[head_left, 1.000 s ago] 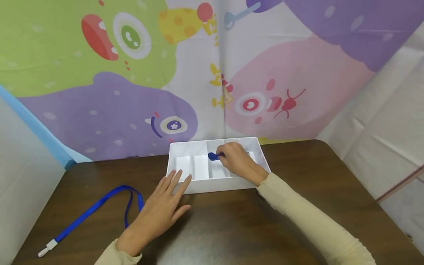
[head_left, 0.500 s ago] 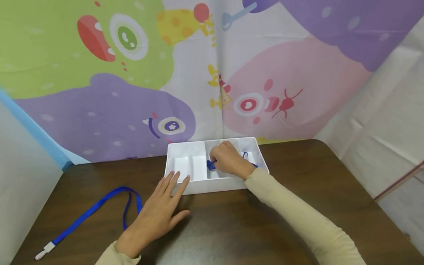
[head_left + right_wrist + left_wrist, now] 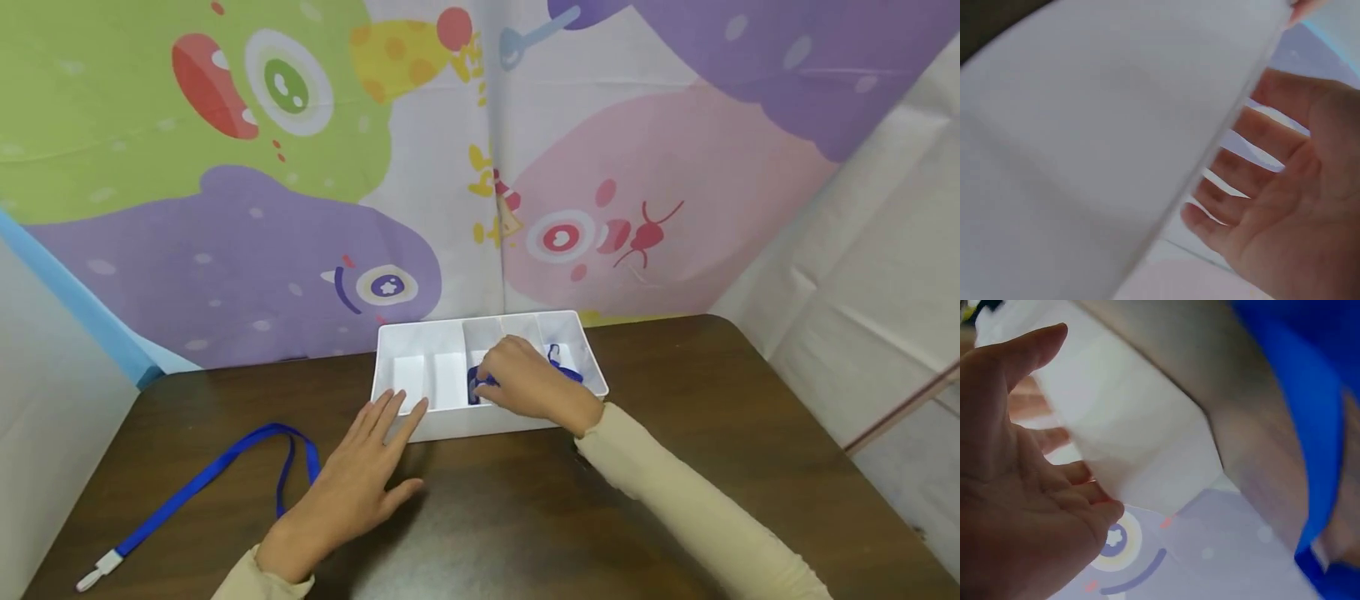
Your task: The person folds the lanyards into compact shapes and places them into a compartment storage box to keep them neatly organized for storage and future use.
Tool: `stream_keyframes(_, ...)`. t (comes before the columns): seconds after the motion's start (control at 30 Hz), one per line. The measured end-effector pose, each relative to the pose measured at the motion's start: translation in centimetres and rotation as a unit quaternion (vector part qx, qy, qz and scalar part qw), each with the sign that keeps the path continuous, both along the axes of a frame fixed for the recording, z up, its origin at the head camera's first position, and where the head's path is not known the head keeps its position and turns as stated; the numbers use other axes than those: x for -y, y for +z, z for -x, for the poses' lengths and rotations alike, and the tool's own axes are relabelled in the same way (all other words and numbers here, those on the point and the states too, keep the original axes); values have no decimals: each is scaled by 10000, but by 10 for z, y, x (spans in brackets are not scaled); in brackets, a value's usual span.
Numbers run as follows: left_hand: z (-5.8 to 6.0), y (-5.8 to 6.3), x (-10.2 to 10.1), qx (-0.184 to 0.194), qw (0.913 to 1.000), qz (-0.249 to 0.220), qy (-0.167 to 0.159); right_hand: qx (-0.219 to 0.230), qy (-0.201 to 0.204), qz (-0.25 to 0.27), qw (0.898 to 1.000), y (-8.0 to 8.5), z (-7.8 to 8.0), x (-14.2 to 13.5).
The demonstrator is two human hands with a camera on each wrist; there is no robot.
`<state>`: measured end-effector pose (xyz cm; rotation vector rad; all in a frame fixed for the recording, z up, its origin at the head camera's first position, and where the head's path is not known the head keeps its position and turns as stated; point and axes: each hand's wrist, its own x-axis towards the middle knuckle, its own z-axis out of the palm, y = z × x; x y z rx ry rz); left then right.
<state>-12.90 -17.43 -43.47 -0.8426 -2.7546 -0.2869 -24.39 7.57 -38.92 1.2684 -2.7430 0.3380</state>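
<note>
In the head view a white divided box (image 3: 487, 423) stands at the table's back. My right hand (image 3: 525, 379) reaches into it, fingers over a folded blue lanyard (image 3: 473, 387) in a middle compartment. The right wrist view shows those fingers (image 3: 1244, 169) fairly straight and spread, their tips hidden behind the box wall. More blue strap with a clip (image 3: 555, 357) lies in the right-hand compartment; whether it belongs to the same lanyard I cannot tell. My left hand (image 3: 352, 475) rests its straight fingers on the box's front left rim and holds nothing.
Another blue lanyard (image 3: 202, 482) with a white clip (image 3: 101, 568) lies on the brown table (image 3: 480, 533), left of my left hand. A cartoon-printed cloth (image 3: 300, 242) hangs right behind the box. White side walls (image 3: 892, 275) flank the table.
My right hand has gone lower into the box, bringing the pinched blue lanyard down into the middle compartment, and its fingers have loosened. My left hand has stayed at the rim.
</note>
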Motion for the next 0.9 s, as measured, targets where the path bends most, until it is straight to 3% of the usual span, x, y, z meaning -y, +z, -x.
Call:
stream_keyframes(0.13,-1,11,2,570,9936,-973,65,-270,57,484,9984,1,-28,-19)
stream_keyframes(0.23,-4,16,5,334,9901,-1348,219,-497,45,801,9955,-4,-52,-35)
stream_keyframes(0.4,-20,17,17,-794,9924,-765,544,-889,249,1312,9871,-20,-86,-53)
stream_keyframes(0.5,-36,16,24,-816,9920,-286,921,-950,369,1274,9866,-31,-103,-58)
stream_keyframes(0.6,-53,15,31,-293,9901,50,1369,-858,570,981,9898,-37,-116,-59)
stream_keyframes(0.7,-63,11,37,648,9830,328,1688,-744,789,498,9928,-39,-125,-55)
stream_keyframes(0.8,-65,3,41,1645,9712,514,1646,-718,1077,68,9916,-37,-129,-49)
stream_keyframes(0.9,-63,-8,43,2587,9546,312,1446,-789,1336,-98,9878,-34,-132,-43)
